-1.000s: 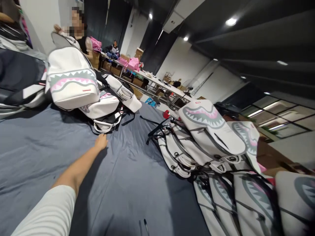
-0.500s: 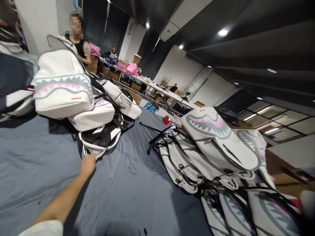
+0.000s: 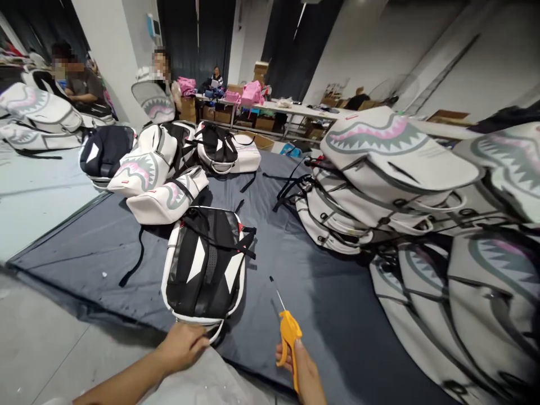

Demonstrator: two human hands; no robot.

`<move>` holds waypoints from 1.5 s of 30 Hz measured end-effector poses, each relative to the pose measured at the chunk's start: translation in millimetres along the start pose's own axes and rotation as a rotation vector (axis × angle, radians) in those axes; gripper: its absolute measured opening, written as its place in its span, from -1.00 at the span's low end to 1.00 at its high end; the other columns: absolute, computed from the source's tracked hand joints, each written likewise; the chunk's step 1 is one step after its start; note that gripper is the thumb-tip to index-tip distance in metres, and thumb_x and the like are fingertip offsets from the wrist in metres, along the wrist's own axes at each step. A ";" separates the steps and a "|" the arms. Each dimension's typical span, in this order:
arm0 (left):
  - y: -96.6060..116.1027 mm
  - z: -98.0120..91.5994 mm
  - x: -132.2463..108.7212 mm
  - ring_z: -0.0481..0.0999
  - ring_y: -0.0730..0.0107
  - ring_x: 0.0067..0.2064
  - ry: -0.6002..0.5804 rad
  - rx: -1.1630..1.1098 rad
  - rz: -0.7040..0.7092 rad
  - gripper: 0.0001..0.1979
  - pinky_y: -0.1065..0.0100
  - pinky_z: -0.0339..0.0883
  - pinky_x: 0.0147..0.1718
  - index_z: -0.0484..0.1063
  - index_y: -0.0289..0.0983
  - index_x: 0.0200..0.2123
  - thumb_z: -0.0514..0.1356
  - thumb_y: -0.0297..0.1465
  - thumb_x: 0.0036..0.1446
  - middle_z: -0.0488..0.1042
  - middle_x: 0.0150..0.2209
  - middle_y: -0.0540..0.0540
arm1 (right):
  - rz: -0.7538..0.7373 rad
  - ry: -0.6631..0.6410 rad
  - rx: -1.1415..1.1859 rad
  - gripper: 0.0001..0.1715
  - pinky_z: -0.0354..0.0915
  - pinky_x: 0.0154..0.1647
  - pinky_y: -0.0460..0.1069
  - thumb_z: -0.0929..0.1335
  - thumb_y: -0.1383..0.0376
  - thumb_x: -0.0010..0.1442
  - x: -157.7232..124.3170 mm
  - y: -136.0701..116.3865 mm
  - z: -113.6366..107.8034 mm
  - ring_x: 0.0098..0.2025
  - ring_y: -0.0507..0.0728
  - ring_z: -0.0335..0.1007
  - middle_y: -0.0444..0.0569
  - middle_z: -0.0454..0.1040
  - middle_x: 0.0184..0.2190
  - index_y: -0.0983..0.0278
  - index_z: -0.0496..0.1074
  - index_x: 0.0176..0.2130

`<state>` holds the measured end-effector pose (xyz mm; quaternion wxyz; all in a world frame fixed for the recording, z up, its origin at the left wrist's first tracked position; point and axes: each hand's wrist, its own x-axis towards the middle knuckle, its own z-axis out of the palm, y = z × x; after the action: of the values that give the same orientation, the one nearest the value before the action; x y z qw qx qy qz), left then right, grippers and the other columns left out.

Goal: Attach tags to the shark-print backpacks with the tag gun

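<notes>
A white backpack (image 3: pixel 211 261) lies on the dark grey cloth with its black padded back and straps facing up. My left hand (image 3: pixel 184 344) is closed around its near end, at the handle loop; the fingertips are partly hidden. In my right hand (image 3: pixel 301 363) is an orange air blow gun (image 3: pixel 291 332) with a thin metal nozzle and black tip, pointing forward and apart from the bag. The fingers wrap its grip and trigger. Just beyond the bag lie more white backpacks (image 3: pixel 164 197) with a grey and pink shark-mouth print.
Stacked shark-print backpacks (image 3: pixel 379 163) rise on the right, with others (image 3: pixel 491 298) standing nearer me. The grey cloth (image 3: pixel 101 247) ends at an edge on the near left. Co-workers (image 3: pixel 84 79) sit or stand beyond, near a long table (image 3: pixel 291 108) with pink bags (image 3: pixel 252 93).
My left hand has pulled the backpack out from the heap toward me. My right hand with the orange air blow gun has come into view. The camera has turned left and levelled.
</notes>
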<state>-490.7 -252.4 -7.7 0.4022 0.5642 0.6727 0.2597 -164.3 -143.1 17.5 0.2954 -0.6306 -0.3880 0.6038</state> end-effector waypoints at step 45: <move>79.2 103.6 58.1 0.30 0.00 0.14 0.042 0.716 0.022 -0.36 0.07 0.30 0.00 0.09 -0.22 0.37 0.11 -0.38 0.24 0.12 0.38 -0.23 | -0.196 -0.379 -1.334 -0.44 0.30 -0.29 -0.06 0.18 -0.08 0.34 32.3 -192.3 -49.3 -0.29 0.16 0.51 0.03 0.58 -0.34 0.22 0.49 -0.04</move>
<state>-363.1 -188.9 -14.6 0.1624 0.6711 0.7230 0.0233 -142.0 -10.2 166.8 -0.1746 -0.5232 -0.7757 0.3068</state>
